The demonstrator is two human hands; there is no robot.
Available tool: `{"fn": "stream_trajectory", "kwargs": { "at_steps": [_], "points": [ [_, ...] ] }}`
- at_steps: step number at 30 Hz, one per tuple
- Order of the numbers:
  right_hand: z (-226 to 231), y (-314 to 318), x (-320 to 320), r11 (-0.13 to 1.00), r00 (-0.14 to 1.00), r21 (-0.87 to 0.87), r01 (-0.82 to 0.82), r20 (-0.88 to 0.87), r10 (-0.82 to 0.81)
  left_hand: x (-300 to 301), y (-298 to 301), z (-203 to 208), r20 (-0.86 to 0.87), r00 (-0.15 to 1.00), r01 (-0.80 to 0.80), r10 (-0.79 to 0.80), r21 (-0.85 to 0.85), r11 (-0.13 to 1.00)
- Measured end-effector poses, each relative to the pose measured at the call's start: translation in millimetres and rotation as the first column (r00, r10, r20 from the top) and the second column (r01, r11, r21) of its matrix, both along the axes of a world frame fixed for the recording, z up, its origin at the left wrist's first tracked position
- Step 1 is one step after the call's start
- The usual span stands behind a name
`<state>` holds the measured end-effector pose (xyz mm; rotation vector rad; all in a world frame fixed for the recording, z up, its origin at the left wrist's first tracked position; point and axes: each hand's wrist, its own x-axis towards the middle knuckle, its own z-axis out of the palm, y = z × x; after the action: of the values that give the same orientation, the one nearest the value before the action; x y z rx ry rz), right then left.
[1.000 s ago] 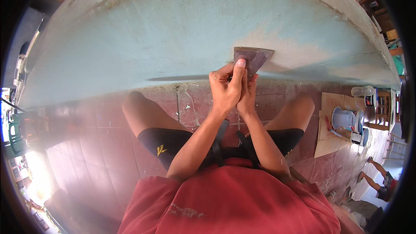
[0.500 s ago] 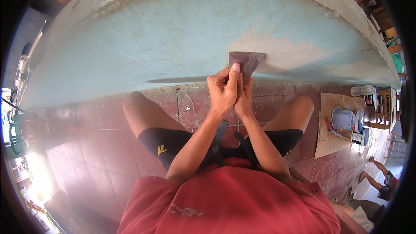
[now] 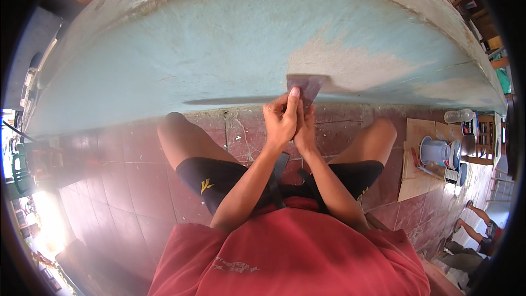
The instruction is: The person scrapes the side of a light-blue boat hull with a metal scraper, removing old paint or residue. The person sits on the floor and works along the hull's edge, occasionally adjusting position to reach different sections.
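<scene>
Both my hands meet around one scraper (image 3: pixel 310 89), its flat, wide metal blade pointing at the wall. My left hand (image 3: pixel 280 116) grips it with the thumb laid along the blade. My right hand (image 3: pixel 304 128) is closed from the other side, wrapped low on the tool; its handle is hidden inside the hands. The blade's edge lies at or very near the light blue painted wall (image 3: pixel 208 49). Just right of it and above is a bare, pale beige patch (image 3: pixel 350 63) where the blue paint is gone.
Small pale flakes lie on the red tiled floor (image 3: pixel 131 186) between my knees. To the right, cardboard (image 3: pixel 411 181) bears a white bucket (image 3: pixel 435 151) and other containers, with a clear plastic jar (image 3: pixel 458 115) close by. Another person's legs (image 3: pixel 474 225) show at the far right.
Both hands and the scraper have moved slightly down along the wall, toward me, and a little left. The grip looks the same.
</scene>
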<state>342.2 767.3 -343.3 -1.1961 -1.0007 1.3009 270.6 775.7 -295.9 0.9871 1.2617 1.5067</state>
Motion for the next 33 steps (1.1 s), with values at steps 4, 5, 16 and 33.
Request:
{"fn": "stream_trajectory", "kwargs": {
  "at_steps": [4,5,16,33],
  "points": [
    [1.8,-8.1,-7.6,0.998,0.995,0.048,0.05,0.078,-0.053,0.4,1.4,-18.7,-0.028,0.999,-0.034,0.033,-0.023,0.999],
    [10.7,-8.6,-6.6,0.998,0.997,0.06,0.031,0.061,-0.035,0.6,-1.1,-9.9,-0.008,0.999,-0.048,0.048,-0.013,0.999],
    [27.5,-14.0,-6.5,0.999,0.992,0.023,0.038,0.117,-0.041,-1.8,-8.3,6.9,0.05,0.999,0.01,-0.005,-0.105,0.994],
    [50.1,4.2,-15.6,0.999,0.994,0.031,0.019,0.104,-0.022,-10.8,11.6,27.5,-0.003,1.0,-0.018,0.018,-0.031,0.999]
  ]
}}
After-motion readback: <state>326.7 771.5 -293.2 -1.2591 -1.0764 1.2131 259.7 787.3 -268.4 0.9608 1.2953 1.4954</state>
